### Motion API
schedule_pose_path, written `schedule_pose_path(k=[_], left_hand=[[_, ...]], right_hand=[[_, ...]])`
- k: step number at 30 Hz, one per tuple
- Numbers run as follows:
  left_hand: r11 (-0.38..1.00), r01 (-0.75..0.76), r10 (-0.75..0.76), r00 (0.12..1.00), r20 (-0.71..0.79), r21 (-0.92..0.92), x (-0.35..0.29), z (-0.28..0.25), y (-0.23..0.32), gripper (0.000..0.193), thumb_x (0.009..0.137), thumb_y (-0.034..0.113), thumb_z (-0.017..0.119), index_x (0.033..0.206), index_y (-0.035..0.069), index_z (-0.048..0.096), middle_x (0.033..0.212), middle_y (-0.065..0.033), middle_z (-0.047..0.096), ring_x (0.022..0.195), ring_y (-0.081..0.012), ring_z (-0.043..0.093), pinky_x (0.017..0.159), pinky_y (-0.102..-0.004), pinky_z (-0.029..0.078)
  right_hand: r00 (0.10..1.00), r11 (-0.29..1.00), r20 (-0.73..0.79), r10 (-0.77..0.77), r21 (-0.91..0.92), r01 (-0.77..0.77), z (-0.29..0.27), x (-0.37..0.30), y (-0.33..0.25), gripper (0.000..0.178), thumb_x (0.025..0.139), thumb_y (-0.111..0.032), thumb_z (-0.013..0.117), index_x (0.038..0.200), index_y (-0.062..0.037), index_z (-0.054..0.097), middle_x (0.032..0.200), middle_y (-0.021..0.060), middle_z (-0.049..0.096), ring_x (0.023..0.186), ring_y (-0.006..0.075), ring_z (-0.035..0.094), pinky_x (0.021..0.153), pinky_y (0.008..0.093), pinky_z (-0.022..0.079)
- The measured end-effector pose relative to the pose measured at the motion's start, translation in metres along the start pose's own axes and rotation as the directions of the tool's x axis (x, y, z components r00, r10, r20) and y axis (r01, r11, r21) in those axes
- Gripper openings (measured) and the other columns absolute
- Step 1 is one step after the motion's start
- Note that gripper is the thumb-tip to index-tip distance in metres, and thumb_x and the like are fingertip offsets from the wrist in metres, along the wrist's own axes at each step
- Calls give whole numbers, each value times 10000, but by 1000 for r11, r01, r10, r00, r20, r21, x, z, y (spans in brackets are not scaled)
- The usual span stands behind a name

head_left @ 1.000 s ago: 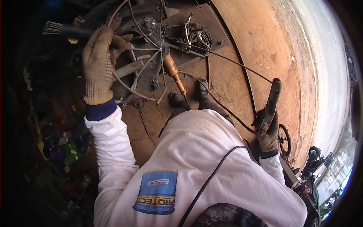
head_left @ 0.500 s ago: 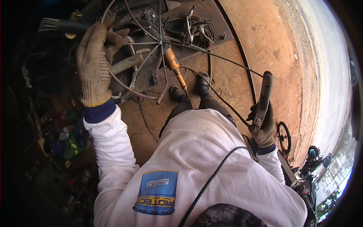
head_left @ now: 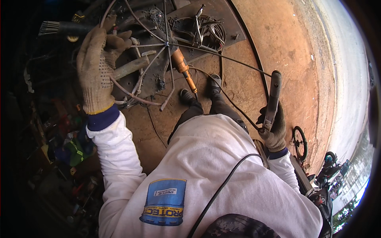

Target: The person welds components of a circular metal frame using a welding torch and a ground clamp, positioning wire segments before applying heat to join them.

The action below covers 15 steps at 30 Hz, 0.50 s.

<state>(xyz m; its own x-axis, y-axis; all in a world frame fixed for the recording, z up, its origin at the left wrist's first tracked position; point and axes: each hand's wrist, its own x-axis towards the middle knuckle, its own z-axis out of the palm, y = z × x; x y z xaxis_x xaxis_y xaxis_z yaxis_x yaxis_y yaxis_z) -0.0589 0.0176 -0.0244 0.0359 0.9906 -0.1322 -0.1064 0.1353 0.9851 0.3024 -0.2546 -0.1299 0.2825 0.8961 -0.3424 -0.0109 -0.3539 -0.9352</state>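
While left hand (head_left: 95,69) is outstretched, fingers (head_left: 114,41) curled round metal frame (head_left: 167,44), right hand (head_left: 276,133) clenched on rod holder (head_left: 272,101)

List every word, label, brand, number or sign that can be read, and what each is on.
Blue bucket print on the white shirt: bold lettering, wording not copied here.
White label on that print: lettering too small to read surely.
Welding electrode holder in the right hand: no readable print.
Orange power tool: no readable print.
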Motion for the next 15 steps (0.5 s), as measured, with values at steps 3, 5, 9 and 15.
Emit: schedule_pose_path(k=[3, 5, 9, 15], left_hand=[[1000, 22, -22, 1000, -12, -9, -2, 4, 3, 459, 1012, 250, 585, 1360, -46, 547, 827, -120, 683, 1031, -311, 702, 680, -590, 659], [1000, 11, -11, 1000, -6, 7, -1, 1, 2, 467, 1011, 256, 589, 1365, -45, 545, 825, -119, 683, 1032, -308, 703, 679, -589, 659], [1000, -17, 17, 1000, 11, 19, 2, 0, 1, 472, 1010, 259, 593, 1364, -48, 546, 830, -121, 690, 1026, -305, 708, 680, -581, 661], [1000, -4, 4, 1000, 0, 16, 2, 1, 2, 469, 1007, 250, 593, 1361, -55, 546, 831, -129, 696, 1016, -313, 712, 675, -571, 664]], right_hand=[[1000, 999, 0, 23, 32, -23, 2, 1, -3, 1092, 632, -315, 878, 1525, 13, 340, 1037, 59, 596, 765, 106, 569, 678, 271, 489], [1000, 1000, 5, 19, 19, -19, 2, 2, 0, 1100, 627, -321, 881, 1526, 12, 341, 1046, 61, 599, 772, 106, 570, 684, 271, 490], [1000, 1000, -11, 17, 11, -17, 1, 0, 1, 1096, 624, -312, 875, 1525, 13, 342, 1059, 62, 602, 787, 108, 573, 696, 271, 493], [1000, 1000, -7, 9, 8, -8, 0, 1, 4, 1072, 625, -237, 844, 1532, 11, 331, 1063, 67, 604, 791, 109, 574, 699, 269, 495]])
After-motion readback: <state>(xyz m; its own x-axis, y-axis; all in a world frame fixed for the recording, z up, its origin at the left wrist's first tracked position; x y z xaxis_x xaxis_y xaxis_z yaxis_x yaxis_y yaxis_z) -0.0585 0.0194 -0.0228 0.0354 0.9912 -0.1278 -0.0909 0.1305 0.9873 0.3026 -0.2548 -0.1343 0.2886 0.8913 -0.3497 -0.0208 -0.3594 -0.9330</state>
